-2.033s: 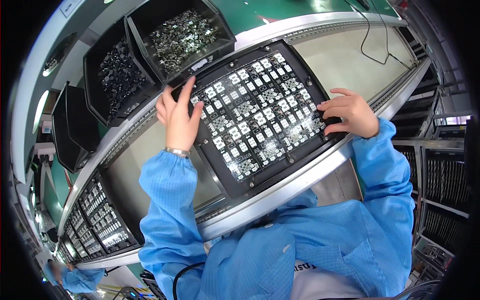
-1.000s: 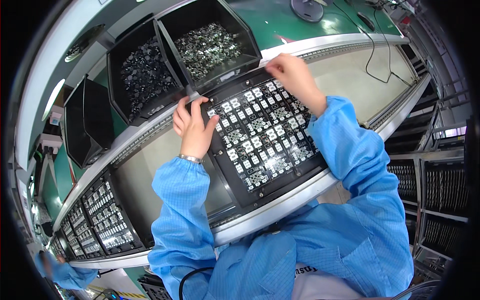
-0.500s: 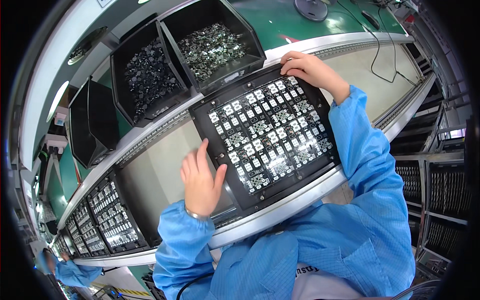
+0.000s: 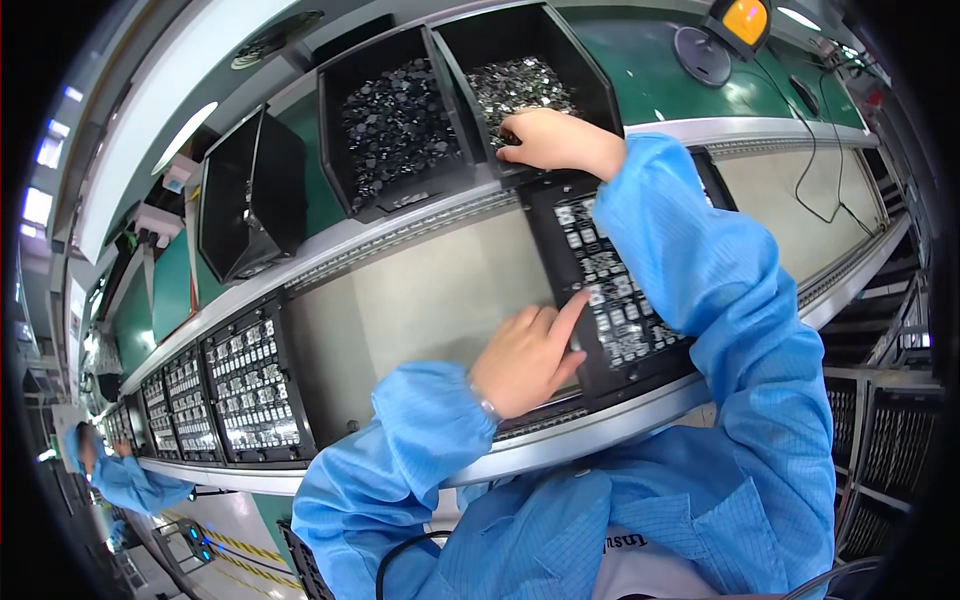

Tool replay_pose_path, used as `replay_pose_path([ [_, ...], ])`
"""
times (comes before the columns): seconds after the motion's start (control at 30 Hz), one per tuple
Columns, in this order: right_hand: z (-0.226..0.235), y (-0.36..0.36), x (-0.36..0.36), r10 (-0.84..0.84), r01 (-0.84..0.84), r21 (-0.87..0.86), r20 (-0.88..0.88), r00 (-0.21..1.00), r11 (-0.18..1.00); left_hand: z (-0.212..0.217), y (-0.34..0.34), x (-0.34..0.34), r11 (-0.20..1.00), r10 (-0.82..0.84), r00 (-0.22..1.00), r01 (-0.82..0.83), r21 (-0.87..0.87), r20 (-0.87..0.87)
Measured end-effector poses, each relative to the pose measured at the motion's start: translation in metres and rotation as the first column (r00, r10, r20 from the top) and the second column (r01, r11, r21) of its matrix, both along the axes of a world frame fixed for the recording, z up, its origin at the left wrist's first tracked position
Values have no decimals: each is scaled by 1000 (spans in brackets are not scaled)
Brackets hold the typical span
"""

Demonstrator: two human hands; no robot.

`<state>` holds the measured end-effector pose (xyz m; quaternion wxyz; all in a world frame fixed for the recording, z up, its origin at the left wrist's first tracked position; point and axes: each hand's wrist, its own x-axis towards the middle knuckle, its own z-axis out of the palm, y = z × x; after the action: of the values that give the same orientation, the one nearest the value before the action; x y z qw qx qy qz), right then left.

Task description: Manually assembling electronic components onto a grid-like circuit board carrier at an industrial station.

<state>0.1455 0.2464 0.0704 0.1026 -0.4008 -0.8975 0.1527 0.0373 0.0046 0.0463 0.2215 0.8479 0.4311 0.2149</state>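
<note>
A black tray point(image 4: 592, 352) carrying a panel of circuit boards point(image 4: 622, 318) lies on the line in front of me, partly hidden by my right sleeve. At its left edge is my left hand point(image 4: 525, 360), index finger stretched onto the frame and the other fingers loosely bent, holding nothing. My right hand point(image 4: 562, 142) reaches over the front of a black bin point(image 4: 592, 62) of small shiny metal parts point(image 4: 515, 82). Its fingers curl down at the parts; whatever they grip is hidden.
Beside that bin stands another black bin point(image 4: 335, 130) with dark small parts point(image 4: 395, 120). Farther left is a third black bin point(image 4: 228, 205). Several board-filled trays point(image 4: 252, 385) sit down the line, where a person in blue point(image 4: 140, 485) works. A cable point(image 4: 805, 185) crosses the line at right.
My right hand has left the tray's far edge and moved into the bin of shiny parts. The tray now sits farther right relative to the bins, my left hand still at its edge.
</note>
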Motion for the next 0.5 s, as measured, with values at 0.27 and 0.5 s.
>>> replay_pose_path([
  [0.27, 17, -13, 14, 37, 9, 228, -194, 980, 974, 39, 128, -99, 729, 538, 841, -429, 534, -60],
  [0.5, 4, 2, 41, 149, -47, 341, -280, 948, 939, 35, 169, -115, 859, 492, 831, -414, 300, -261],
])
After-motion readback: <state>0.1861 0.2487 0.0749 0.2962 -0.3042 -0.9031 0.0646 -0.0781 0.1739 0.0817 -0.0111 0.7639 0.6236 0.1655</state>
